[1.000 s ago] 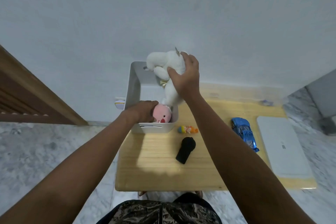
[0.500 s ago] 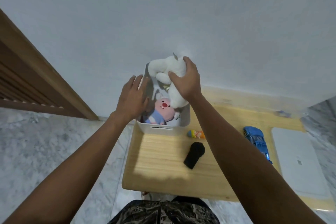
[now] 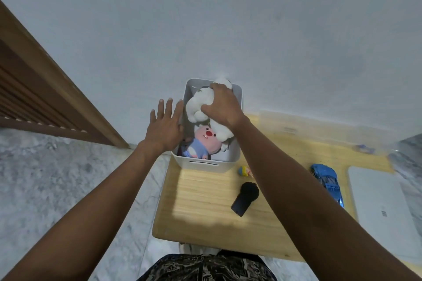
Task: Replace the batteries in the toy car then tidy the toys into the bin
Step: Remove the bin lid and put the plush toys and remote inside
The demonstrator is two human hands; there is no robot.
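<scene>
A white bin (image 3: 205, 165) stands at the far left of the low wooden table (image 3: 205, 201). My right hand (image 3: 220, 105) grips a white plush toy (image 3: 199, 105) and holds it down inside the bin. Under it lies a pink plush (image 3: 203, 141) in a blue shirt. My left hand (image 3: 164, 125) is flat with straight fingers against the bin's left rim. On the table lie a blue toy car (image 3: 327, 180), a small yellow figure (image 3: 244, 171) and a black cylindrical object (image 3: 245, 197).
A white laptop-like slab (image 3: 383, 207) lies at the table's right end. A small blue item (image 3: 365, 149) sits at the far right back. The white wall rises right behind the bin, and a wooden door frame (image 3: 57, 98) stands at left over marble floor.
My right hand has lowered the white plush from above the bin down into it. My left hand has let go of the pink plush and moved out to the bin's left rim, fingers straightened.
</scene>
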